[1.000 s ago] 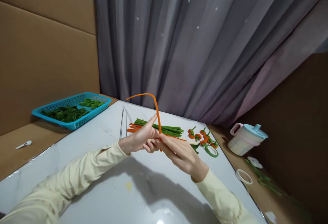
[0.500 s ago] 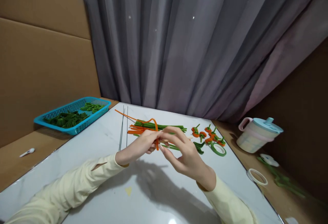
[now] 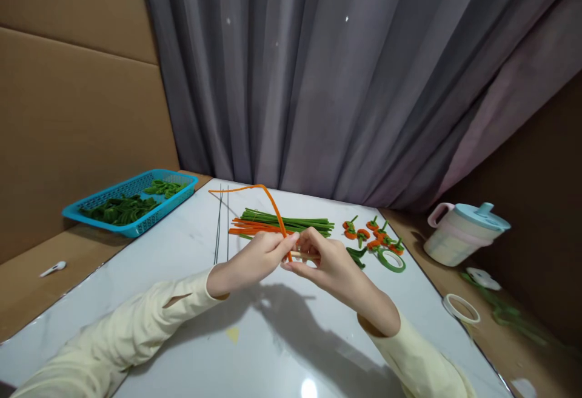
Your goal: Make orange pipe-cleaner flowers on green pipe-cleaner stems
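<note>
An orange pipe cleaner (image 3: 274, 205) runs down into my two hands, its bent free end reaching out over the far left of the table. My left hand (image 3: 259, 257) pinches it near its lower end. A thin pale wooden stick (image 3: 304, 255) lies across between the hands, and the pipe cleaner passes around or beside it; which one I cannot tell. My right hand (image 3: 334, 267) has its fingers closed on the stick, with the thumb by the pipe cleaner's lower end. Behind my hands lie green pipe cleaners (image 3: 309, 224) and orange pipe cleaners (image 3: 245, 227).
Small orange-and-green pipe cleaner pumpkins (image 3: 375, 237) sit at right, beside green tape (image 3: 391, 261). Thin dark wires (image 3: 218, 222) lie at left. A blue basket (image 3: 136, 228) holds green pieces. On the right ledge stand a lidded jug (image 3: 464, 234) and a white tape roll (image 3: 461, 309).
The pipe cleaner's free length has swung up and straightened from a low curl. My right fingers have closed in from a looser spread, and the wooden stick now shows between my hands.
</note>
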A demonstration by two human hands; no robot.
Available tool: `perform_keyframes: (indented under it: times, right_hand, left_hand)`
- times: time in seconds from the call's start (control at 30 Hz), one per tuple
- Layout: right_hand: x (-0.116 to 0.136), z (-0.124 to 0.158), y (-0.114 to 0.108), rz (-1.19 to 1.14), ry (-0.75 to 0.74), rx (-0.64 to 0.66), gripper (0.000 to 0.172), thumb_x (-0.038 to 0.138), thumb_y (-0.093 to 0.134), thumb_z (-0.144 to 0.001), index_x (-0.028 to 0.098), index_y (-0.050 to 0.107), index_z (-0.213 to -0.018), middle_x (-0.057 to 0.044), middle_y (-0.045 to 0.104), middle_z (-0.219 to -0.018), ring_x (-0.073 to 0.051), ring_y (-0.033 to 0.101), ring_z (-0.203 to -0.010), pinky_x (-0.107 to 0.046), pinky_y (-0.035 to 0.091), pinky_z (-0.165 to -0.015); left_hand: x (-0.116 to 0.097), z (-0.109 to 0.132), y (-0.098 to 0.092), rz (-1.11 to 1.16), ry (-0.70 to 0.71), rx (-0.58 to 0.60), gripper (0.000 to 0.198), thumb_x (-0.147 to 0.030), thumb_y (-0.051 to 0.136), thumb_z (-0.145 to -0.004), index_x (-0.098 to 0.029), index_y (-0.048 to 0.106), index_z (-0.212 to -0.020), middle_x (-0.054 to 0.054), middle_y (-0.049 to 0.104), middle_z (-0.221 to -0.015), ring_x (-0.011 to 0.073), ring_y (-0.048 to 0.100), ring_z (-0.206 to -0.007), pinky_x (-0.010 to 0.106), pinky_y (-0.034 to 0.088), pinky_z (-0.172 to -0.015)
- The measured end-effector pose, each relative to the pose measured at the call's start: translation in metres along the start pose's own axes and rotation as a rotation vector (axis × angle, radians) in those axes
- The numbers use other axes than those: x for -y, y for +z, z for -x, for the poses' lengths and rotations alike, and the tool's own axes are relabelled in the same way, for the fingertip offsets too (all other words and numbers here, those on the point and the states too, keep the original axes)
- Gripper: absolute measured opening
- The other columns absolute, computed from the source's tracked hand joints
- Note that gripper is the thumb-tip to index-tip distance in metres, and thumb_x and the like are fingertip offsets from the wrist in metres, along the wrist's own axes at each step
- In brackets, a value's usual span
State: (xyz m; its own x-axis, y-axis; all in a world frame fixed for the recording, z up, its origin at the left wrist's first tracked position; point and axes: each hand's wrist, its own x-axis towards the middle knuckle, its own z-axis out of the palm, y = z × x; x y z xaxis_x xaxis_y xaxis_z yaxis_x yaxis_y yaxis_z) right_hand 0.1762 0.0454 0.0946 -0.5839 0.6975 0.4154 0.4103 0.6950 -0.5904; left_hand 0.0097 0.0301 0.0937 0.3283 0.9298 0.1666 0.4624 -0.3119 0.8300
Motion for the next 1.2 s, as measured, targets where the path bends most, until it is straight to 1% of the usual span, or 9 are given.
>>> perform_keyframes:
  times: [0.13, 0.37, 0.43, 0.57, 0.7, 0.8, 0.9, 1.03, 1.2]
  right_hand:
    - [0.001, -0.001, -0.004, 0.137, -0.097, -0.050, 0.019, 0.023, 0.063, -0.080, 0.017, 0.049, -0.068, 0.003, 0.054, -0.060, -0.009, 0.046, -0.052, -0.019, 0.035, -0.049]
    - [-0.001, 0.000, -0.002, 0.182, -0.160, -0.113, 0.017, 0.026, 0.055, -0.086, 0.017, 0.056, -0.072, 0.001, 0.056, -0.057, -0.010, 0.047, -0.047, -0.021, 0.034, -0.045]
    - [-0.001, 0.000, -0.002, 0.175, -0.149, -0.125, 0.019, 0.026, 0.054, -0.087, 0.017, 0.056, -0.070, 0.001, 0.055, -0.056, -0.010, 0.046, -0.046, -0.020, 0.033, -0.045]
    - [0.000, 0.000, -0.004, 0.204, -0.145, -0.141, 0.027, 0.028, 0.052, -0.088, 0.017, 0.053, -0.064, 0.002, 0.051, -0.053, -0.009, 0.043, -0.045, -0.020, 0.031, -0.045]
    - [0.002, 0.001, -0.002, 0.236, -0.158, -0.182, 0.032, 0.031, 0.048, -0.090, 0.017, 0.051, -0.062, 0.002, 0.049, -0.052, -0.009, 0.042, -0.046, -0.021, 0.030, -0.046]
    - [0.002, 0.002, -0.001, 0.242, -0.143, -0.211, 0.036, 0.034, 0.047, -0.091, 0.017, 0.049, -0.059, 0.002, 0.048, -0.051, -0.009, 0.040, -0.045, -0.021, 0.029, -0.045]
    - [0.003, 0.003, 0.000, 0.241, -0.116, -0.227, 0.039, 0.037, 0.049, -0.090, 0.018, 0.048, -0.056, 0.003, 0.046, -0.048, -0.009, 0.037, -0.043, -0.022, 0.027, -0.044]
    - [0.004, 0.005, 0.000, 0.259, -0.087, -0.227, 0.041, 0.036, 0.050, -0.089, 0.017, 0.051, -0.053, 0.002, 0.047, -0.046, -0.009, 0.037, -0.042, -0.023, 0.026, -0.044]
    - [0.005, 0.009, 0.002, 0.365, -0.050, -0.168, 0.021, 0.028, 0.059, -0.084, 0.017, 0.069, -0.070, -0.001, 0.058, -0.055, -0.011, 0.048, -0.048, -0.023, 0.030, -0.049]
  left_hand:
    - [-0.001, 0.002, -0.003, -0.173, 0.052, -0.063, 0.049, -0.042, 0.034, -0.091, -0.016, 0.042, -0.051, 0.000, 0.048, -0.050, 0.0115, 0.047, -0.053, 0.023, 0.034, -0.057]
    - [0.003, 0.000, -0.008, -0.248, 0.144, -0.130, 0.055, -0.044, 0.033, -0.092, -0.017, 0.044, -0.046, 0.000, 0.051, -0.047, 0.0120, 0.052, -0.054, 0.022, 0.038, -0.061]
    - [0.002, 0.001, -0.010, -0.242, 0.151, -0.092, 0.052, -0.044, 0.035, -0.092, -0.017, 0.045, -0.048, 0.000, 0.052, -0.050, 0.0125, 0.053, -0.057, 0.022, 0.037, -0.061]
    - [-0.004, 0.004, -0.013, -0.262, 0.158, 0.046, 0.037, -0.042, 0.036, -0.092, -0.018, 0.054, -0.069, 0.000, 0.058, -0.068, 0.0135, 0.052, -0.066, 0.024, 0.035, -0.063]
    - [-0.008, 0.006, -0.015, -0.264, 0.146, 0.069, 0.035, -0.040, 0.032, -0.093, -0.018, 0.053, -0.075, -0.001, 0.058, -0.075, 0.0135, 0.050, -0.070, 0.025, 0.034, -0.067]
    - [-0.005, 0.006, -0.014, -0.225, 0.126, 0.023, 0.035, -0.041, 0.034, -0.093, -0.018, 0.054, -0.075, -0.001, 0.058, -0.075, 0.0133, 0.051, -0.069, 0.024, 0.036, -0.066]
    - [-0.002, 0.006, -0.011, -0.192, 0.131, -0.088, 0.033, -0.044, 0.042, -0.089, -0.018, 0.055, -0.073, -0.001, 0.057, -0.071, 0.0125, 0.051, -0.065, 0.023, 0.037, -0.062]
    - [0.002, 0.006, -0.009, -0.188, 0.211, -0.197, 0.029, -0.041, 0.053, -0.085, -0.017, 0.058, -0.070, 0.000, 0.060, -0.069, 0.0117, 0.052, -0.063, 0.022, 0.037, -0.059]
    - [0.003, 0.005, -0.010, -0.224, 0.231, -0.184, 0.034, -0.037, 0.053, -0.086, -0.016, 0.059, -0.060, 0.001, 0.059, -0.059, 0.0112, 0.051, -0.057, 0.022, 0.037, -0.054]
